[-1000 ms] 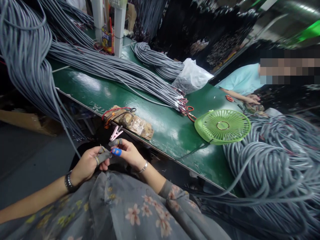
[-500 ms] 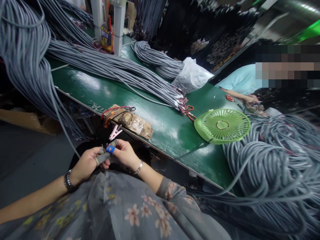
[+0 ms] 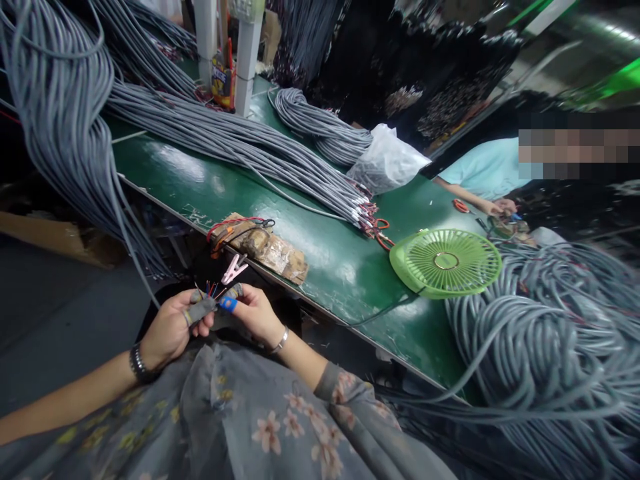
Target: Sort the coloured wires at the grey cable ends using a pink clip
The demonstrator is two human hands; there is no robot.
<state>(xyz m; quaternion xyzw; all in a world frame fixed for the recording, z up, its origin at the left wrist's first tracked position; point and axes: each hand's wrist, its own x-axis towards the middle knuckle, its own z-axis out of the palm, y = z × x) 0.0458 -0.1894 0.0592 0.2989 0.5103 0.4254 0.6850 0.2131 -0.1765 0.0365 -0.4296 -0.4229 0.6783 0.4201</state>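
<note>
My left hand (image 3: 173, 327), with grey covers on its fingers, is closed around the end of a grey cable (image 3: 143, 270) that runs down from the hanging bundle. Thin coloured wires (image 3: 212, 289), red and blue among them, fan out above the fingertips. Close beside it, my right hand (image 3: 255, 316) pinches at these wires, a blue wrap on its thumb and a grey cover on a finger. Just beyond the hands, a pink clip (image 3: 234, 268) sits at the table edge by a taped wooden block (image 3: 273, 248) with red and black wires on it.
A long bundle of grey cables (image 3: 240, 143) lies across the green table (image 3: 330, 260). Orange-handled scissors (image 3: 383, 233) and a green fan (image 3: 445, 261) stand to its right. Coiled cables (image 3: 530, 340) pile up at the right edge. A co-worker (image 3: 483, 167) works across the table.
The coloured wires now stand out spread above my left fingertips. My right hand has shifted slightly right and down. The whole view has moved a little.
</note>
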